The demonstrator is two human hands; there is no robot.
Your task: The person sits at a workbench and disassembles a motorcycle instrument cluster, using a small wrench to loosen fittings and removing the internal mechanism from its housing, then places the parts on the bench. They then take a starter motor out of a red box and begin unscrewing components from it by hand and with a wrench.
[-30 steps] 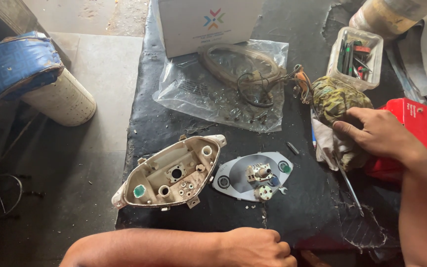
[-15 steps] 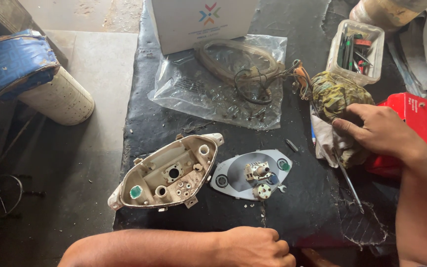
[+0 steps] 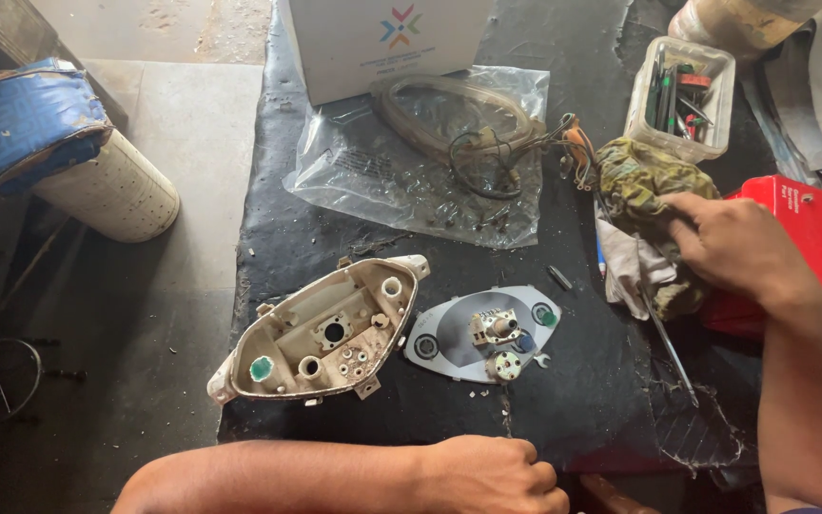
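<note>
While right hand (image 3: 730, 249) rests on crumpled rag (image 3: 647, 190) at 2 o'clock, fingers curled onto cloth, grip not clear. Left hand (image 3: 487, 476) at 6 o'clock: loose fist on surface (image 3: 411, 419), holding nothing. Cream housing (image 3: 321, 328), centre, lies opened and emptied. Dial plate (image 3: 482, 333) lies just beside it, out of housing. Clear lens (image 3: 449, 114) at 12 o'clock, on plastic bag. Judged: teardown done; cleaning and reassembly remain.

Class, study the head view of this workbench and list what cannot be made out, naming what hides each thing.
- Right hand: its fingertips sink into the green rag; whether they grip anything is hidden.
- Left hand: a fist at the bottom edge; its underside is out of sight.
- Clear tool box: its contents are too small to name.
- White box: cut off by the top edge.
</note>
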